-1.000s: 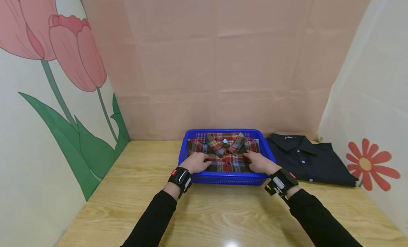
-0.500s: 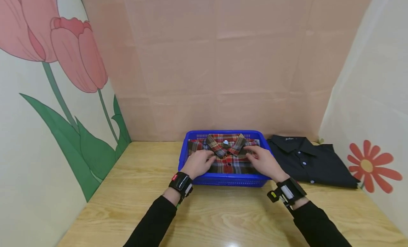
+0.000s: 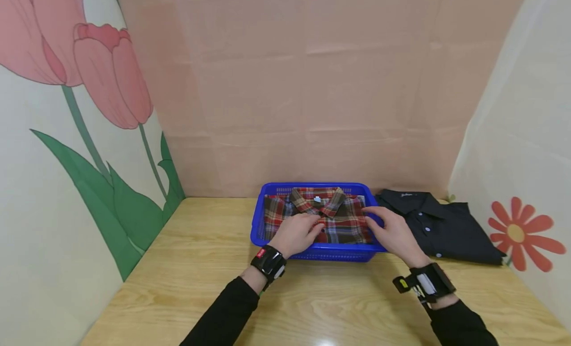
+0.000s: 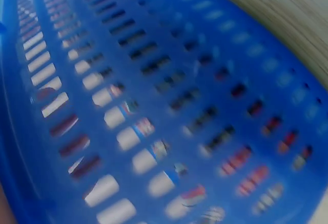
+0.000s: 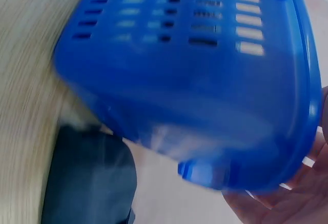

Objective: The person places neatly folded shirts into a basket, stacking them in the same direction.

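A folded red plaid shirt (image 3: pixel 343 227) lies in a blue plastic basket (image 3: pixel 330 253), its collar toward the back wall. My left hand (image 3: pixel 296 233) is over the basket's front rim and the shirt's front, fingers loosely bent and holding nothing. At the basket's right side my right hand (image 3: pixel 397 235) reaches over the rim, thumb and fingers apart and slightly curved, with nothing between them. In the left wrist view the slotted basket wall (image 4: pixel 169 106) fills the picture. Fingers (image 5: pixel 302 198) show beyond the basket rim in the right wrist view.
To the right of the basket, a folded black shirt (image 3: pixel 439 227) with white buttons lies on the wooden table (image 3: pixel 330 296). A brown paper-like wall (image 3: pixel 312 113) stands right behind the basket. Flower-painted walls flank the table, with tulips (image 3: pixel 113 78) on the left.
Both hands were down on the plaid shirt. They have lifted and shifted right, the right hand out to the basket's right rim, the left toward the middle front. The basket stays put.
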Available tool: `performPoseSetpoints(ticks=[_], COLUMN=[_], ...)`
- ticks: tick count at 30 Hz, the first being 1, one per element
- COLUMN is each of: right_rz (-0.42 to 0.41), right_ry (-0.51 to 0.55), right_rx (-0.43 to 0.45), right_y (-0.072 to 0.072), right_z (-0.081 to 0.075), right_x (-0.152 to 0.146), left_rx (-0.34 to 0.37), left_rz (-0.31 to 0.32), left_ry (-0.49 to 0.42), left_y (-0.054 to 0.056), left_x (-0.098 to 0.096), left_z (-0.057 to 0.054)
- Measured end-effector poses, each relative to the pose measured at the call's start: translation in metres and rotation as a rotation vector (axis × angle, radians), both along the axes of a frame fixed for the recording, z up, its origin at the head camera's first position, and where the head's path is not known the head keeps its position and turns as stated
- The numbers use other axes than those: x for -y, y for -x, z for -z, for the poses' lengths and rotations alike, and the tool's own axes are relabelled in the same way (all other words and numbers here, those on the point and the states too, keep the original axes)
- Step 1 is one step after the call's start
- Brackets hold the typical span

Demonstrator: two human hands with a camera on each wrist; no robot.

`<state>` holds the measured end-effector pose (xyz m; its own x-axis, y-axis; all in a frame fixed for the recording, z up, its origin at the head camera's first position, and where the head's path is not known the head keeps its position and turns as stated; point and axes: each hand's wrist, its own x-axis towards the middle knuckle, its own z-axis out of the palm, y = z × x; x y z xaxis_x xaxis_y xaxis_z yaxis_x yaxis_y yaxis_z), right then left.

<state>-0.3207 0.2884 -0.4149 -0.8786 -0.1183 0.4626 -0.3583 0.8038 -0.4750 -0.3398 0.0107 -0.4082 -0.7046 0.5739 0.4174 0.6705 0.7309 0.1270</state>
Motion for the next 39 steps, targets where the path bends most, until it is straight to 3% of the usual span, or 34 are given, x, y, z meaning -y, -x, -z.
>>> performPoseSetpoints(ticks=[9,16,25,32,39], right_rz=[0.074,0.119,0.182,0.272,0.387], right_ry=[0.032,-0.012,-0.046,-0.069,-0.108], right_rx=[-0.023,0.043,0.091,0.261,0.454], right_y=[-0.007,-0.008,-0.009,-0.01,-0.014], right_z=[0.003,0.004,0.01,0.019,0.029], right_x=[-0.033,-0.061,-0.093,-0.127,-0.162], left_rx=[-0.069,-0.086,-0.21,-0.199,-0.309], left_rz=[0.031,0.048,0.112,0.134,0.168], left_ry=[0.015,0.025,0.014,0.034,0.093], left_y=[-0.008,-0.019,-0.028,-0.036,-0.041], left_x=[-0.027,-0.048,-0.074,-0.096,-0.112], left_z=[0.002,0.0,-0.001,0.001,0.004])
